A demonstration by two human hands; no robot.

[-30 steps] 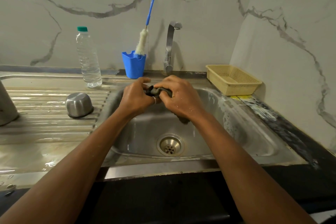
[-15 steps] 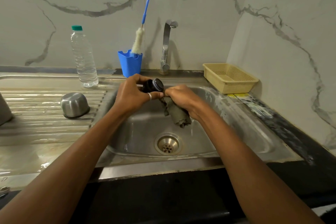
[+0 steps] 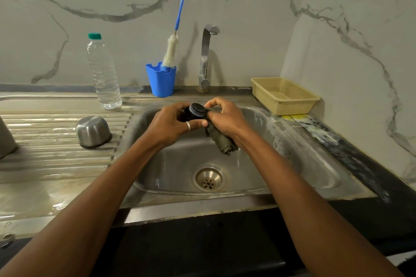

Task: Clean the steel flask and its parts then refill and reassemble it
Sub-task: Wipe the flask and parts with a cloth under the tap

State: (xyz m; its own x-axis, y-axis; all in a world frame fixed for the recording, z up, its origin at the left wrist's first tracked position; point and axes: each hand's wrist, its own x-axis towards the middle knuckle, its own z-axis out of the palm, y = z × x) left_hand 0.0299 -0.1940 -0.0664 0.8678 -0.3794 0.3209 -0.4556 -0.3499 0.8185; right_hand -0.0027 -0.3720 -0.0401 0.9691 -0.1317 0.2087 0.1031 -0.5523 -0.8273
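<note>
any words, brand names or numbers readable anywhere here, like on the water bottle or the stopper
No text can be read in this view.
On the water bottle: clear plastic, no label visible.
On the black flask stopper in the left hand: no print visible.
On the blue holder, beige basket and steel cup: plain.
On the yellow patch beside the basket: too blurred to tell.

Dim, flat light from the left; pale glare on the far wall, soft shadows right of the tap and brush, wide-angle bending at the edges
</note>
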